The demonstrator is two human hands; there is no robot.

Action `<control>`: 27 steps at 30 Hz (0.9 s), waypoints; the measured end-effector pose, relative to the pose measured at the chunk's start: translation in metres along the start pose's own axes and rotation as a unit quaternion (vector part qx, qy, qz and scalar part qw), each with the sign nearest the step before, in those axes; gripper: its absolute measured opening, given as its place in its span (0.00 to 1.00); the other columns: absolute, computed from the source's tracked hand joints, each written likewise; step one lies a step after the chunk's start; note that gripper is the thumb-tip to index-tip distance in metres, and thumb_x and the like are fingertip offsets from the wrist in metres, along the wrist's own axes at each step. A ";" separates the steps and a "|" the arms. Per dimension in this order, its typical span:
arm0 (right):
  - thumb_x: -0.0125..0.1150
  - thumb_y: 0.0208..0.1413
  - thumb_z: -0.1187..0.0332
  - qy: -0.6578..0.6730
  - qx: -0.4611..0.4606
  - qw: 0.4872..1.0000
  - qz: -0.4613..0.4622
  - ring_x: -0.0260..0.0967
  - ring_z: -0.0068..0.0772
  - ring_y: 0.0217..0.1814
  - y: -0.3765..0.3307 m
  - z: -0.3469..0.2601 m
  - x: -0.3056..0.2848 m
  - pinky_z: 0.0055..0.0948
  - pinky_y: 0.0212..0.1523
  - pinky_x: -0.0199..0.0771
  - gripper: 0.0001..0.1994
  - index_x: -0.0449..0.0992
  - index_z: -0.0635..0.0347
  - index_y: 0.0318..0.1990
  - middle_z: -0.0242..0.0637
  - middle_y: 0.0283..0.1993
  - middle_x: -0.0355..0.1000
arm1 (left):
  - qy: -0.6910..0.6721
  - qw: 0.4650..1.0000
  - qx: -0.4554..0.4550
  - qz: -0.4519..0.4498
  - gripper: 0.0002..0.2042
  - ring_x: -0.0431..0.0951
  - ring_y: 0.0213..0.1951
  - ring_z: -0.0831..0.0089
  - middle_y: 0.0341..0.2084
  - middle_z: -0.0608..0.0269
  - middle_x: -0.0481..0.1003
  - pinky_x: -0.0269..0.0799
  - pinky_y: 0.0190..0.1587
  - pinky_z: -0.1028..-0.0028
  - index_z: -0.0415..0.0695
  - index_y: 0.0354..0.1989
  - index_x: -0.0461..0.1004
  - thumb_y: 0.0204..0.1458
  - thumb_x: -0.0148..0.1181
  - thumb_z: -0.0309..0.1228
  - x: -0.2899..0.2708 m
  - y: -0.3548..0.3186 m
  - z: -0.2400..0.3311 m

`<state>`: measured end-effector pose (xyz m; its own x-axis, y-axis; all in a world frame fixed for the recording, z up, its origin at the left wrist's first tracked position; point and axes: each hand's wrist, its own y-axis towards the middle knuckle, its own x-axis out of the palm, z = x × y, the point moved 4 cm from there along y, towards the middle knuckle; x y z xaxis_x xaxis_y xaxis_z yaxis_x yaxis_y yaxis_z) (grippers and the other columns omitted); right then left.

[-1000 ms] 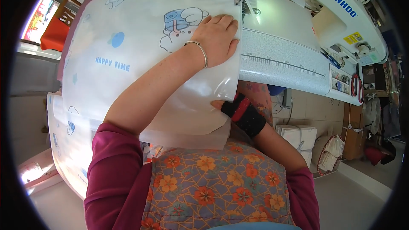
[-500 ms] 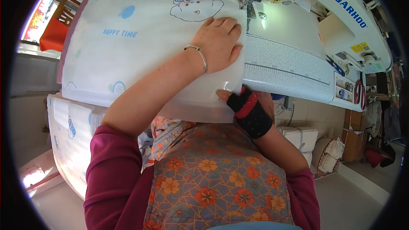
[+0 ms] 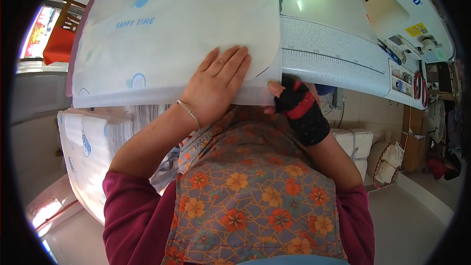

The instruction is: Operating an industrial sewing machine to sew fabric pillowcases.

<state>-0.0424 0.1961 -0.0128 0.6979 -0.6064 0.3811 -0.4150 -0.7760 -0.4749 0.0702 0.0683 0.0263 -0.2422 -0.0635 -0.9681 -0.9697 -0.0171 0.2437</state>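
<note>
One printed white fabric sheet (image 3: 176, 34) was pressed flat by left hand (image 3: 216, 86), released | its near edge was pinched by gloved right hand (image 3: 294, 103) | one sewing machine (image 3: 353, 29) stood right of sheet

Red scissors (image 3: 418, 86) on machine's right end; cardboard box (image 3: 414, 140), perhaps basket (image 3: 387, 163), below

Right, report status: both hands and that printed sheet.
Left hand flat on white printed sheet. Right hand, in black fingerless glove, pinches sheet's near edge. Sewing machine at sheet's right edge; nothing on top.
</note>
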 end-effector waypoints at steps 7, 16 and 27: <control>0.57 0.43 0.76 -0.607 -0.551 0.564 0.098 0.68 0.53 0.49 -0.002 -0.056 -0.008 0.42 0.49 0.69 0.19 0.73 0.59 0.47 0.48 0.51 0.69 | -0.051 0.997 -0.004 0.051 0.19 0.69 0.55 0.59 0.52 0.51 0.68 0.64 0.58 0.60 0.34 0.49 0.69 0.45 0.48 0.24 -0.007 -0.004 -0.005; 0.49 0.29 0.79 -0.644 -0.548 0.534 0.002 0.69 0.47 0.45 0.015 -0.046 0.010 0.42 0.45 0.70 0.24 0.75 0.58 0.42 0.41 0.43 0.71 | 0.028 0.991 -0.123 0.036 0.31 0.65 0.58 0.53 0.55 0.48 0.67 0.57 0.61 0.57 0.37 0.54 0.67 0.32 0.57 0.20 -0.015 -0.083 -0.073; 0.60 0.36 0.74 -0.677 -0.504 0.536 -0.015 0.65 0.52 0.53 0.052 -0.062 0.011 0.44 0.57 0.64 0.26 0.69 0.60 0.50 0.45 0.52 0.67 | 0.061 0.975 -0.212 0.040 0.29 0.74 0.48 0.57 0.49 0.57 0.72 0.71 0.49 0.67 0.43 0.49 0.72 0.33 0.48 0.11 -0.029 -0.122 -0.178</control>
<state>-0.0921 0.1380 0.0155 0.2138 -0.4384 -0.8730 -0.0196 -0.8954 0.4449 0.2012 -0.1051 0.0344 -0.2867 -0.1994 -0.9370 -0.8409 -0.4162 0.3459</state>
